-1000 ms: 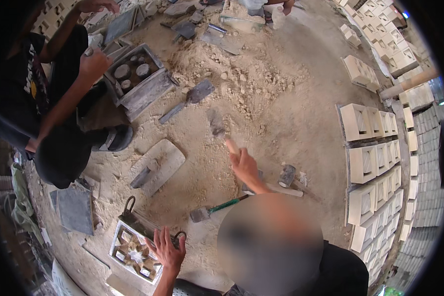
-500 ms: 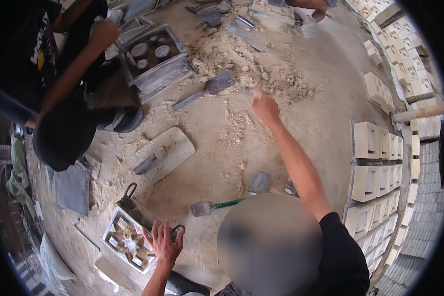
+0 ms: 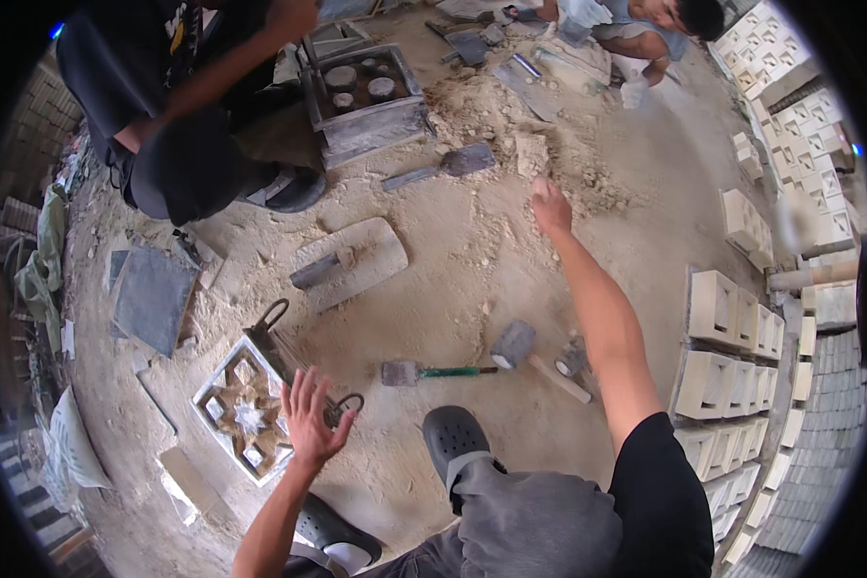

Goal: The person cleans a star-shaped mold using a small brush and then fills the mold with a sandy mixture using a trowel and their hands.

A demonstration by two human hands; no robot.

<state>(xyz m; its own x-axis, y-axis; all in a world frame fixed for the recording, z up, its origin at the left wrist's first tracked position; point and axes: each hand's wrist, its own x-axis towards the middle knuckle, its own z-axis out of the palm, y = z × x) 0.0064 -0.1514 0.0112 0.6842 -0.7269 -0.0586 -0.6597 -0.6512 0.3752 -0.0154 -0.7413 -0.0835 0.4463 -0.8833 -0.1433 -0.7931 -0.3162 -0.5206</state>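
Right hand now at sand pile, apparently closed on trowel (handle hidden), blade looks loaded; left hand spread, gripping nothing, by mould.

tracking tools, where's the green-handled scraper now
In the head view, the green-handled scraper lies on the ground below centre, right of the left hand and left of the nearest mallet.

No readable lettering or signs
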